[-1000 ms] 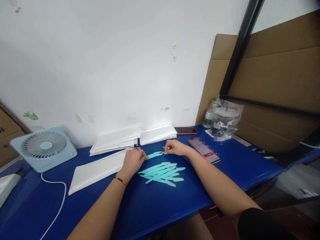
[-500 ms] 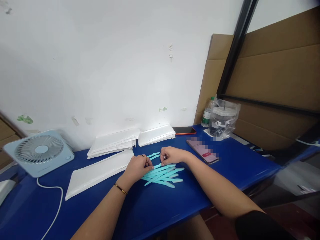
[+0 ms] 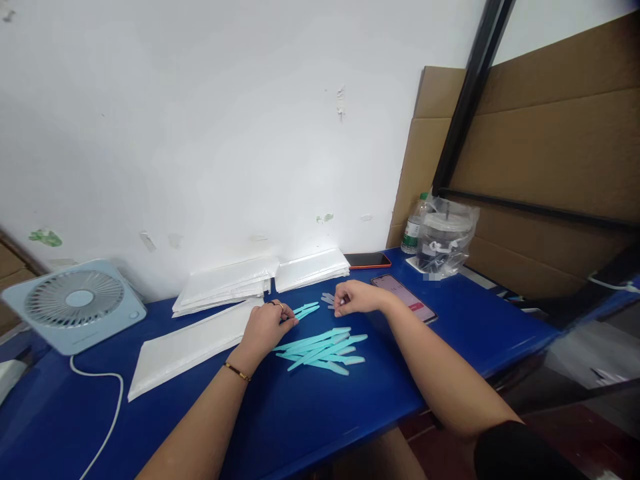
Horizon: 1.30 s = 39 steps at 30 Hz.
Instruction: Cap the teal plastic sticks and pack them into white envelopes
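Observation:
My left hand [image 3: 267, 328] is closed in a pinch on a turquoise eyebrow razor, mostly hidden by the fingers, beside a few razors [image 3: 307, 309] lying just past the fingertips. My right hand [image 3: 359, 297] is pinched over several small clear blade caps [image 3: 327, 299]; a pale bit, apparently a cap, shows between its fingers. Nearer to me, a loose pile of turquoise eyebrow razors [image 3: 323, 350] with whitish capped ends lies fanned out on the blue table [image 3: 320, 413].
White padded mailers [image 3: 195, 347] lie left of the hands, with stacked ones [image 3: 227, 283] along the wall. A fan [image 3: 83, 300] with a cable stands at left. Right are a phone [image 3: 405, 300], a darker phone [image 3: 369, 261], a bottle [image 3: 411, 233] and a bagged cup [image 3: 445, 237].
My hands have moved apart from above the razor pile. The left went slightly up and left to the few razors; the right went up and right, uncovering the clear caps.

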{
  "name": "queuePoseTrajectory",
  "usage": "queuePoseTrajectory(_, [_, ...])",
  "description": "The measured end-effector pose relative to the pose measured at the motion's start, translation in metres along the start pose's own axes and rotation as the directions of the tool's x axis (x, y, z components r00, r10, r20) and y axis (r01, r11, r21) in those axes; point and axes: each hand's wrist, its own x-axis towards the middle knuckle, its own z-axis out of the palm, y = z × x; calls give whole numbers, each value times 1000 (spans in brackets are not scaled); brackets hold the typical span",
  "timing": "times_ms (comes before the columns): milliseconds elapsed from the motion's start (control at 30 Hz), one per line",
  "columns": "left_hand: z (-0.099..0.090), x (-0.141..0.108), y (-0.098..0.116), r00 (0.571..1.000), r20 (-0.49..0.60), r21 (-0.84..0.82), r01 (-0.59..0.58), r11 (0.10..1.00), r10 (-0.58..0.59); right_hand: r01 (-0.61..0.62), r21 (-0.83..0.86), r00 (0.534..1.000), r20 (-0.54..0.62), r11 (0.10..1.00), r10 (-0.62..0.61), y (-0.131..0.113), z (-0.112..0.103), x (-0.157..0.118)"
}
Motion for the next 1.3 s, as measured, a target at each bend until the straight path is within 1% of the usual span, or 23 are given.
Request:
queuePoseTrajectory(67, [1,-3,6,998,41,-73,-39,997,42,-2,8,988,158,1000,1,-4,-1,-3])
queuePoseTrajectory(100, [2,-5,9,996,60,-105,-61,993,67,-9,13,976,216,1000,6,-6,0,-3])
queuePoseTrajectory(167, [3,-8,14,987,100,-145,-108,983,123,-14,25,958,288,1000,7,-9,3,-2])
queuePoseTrajectory(200, [3,-9,16,982,119,-154,-129,980,148,-10,32,955,297,999,0,-10,5,-1])
queuePoseTrajectory(300, [4,-10,18,973,150,-137,-155,978,175,28,38,969,243,999,-36,-12,8,2])
queuePoseTrajectory(367, [4,-8,17,980,128,-93,-142,985,154,60,30,984,169,998,-64,-12,8,3])
queuePoseTrajectory(433, [2,-5,14,989,81,-37,-123,992,126,74,17,993,92,997,-76,-10,7,4])
queuePoseTrajectory(533, [-3,-2,6,998,6,44,-64,997,64,24,-1,999,-37,1000,-24,-3,4,5])
queuePoseTrajectory(633, [-8,-1,-1,999,-42,57,-2,998,4,-27,-3,991,-133,1000,26,4,3,4])
queuePoseTrajectory(667, [-9,-2,-1,999,-39,41,-1,999,3,-21,-3,990,-142,1000,21,4,3,4])
queuePoseTrajectory(733, [-10,-5,0,999,24,-6,-48,999,48,18,-6,993,-115,1000,-19,1,5,3])
queuePoseTrajectory(800, [-9,-8,4,984,129,-51,-116,992,121,65,-10,997,-43,998,-66,-6,8,3])
queuePoseTrajectory(867, [-7,-10,9,965,208,-70,-150,986,161,92,-9,994,63,996,-91,-13,13,5])
queuePoseTrajectory(933, [-4,-11,12,964,220,-57,-141,988,150,97,-5,983,155,995,-95,-18,18,7])
queuePoseTrajectory(1000, [-2,-10,14,973,191,-34,-124,992,128,105,-2,976,192,994,-103,-19,21,9])
queuePoseTrajectory(1067, [-2,-9,13,984,145,-10,-105,994,105,126,-12,979,165,992,-123,-17,21,11])
queuePoseTrajectory(1133, [-4,-7,10,994,87,22,-74,997,72,126,-24,989,86,992,-123,-13,18,10])
queuePoseTrajectory(1233, [-7,-5,3,1000,-6,67,-12,998,13,38,-21,995,-86,999,-40,-5,9,7])
queuePoseTrajectory(1300, [-8,-4,0,999,-39,55,-1,998,3,-15,-22,988,-152,1000,12,-2,3,3])
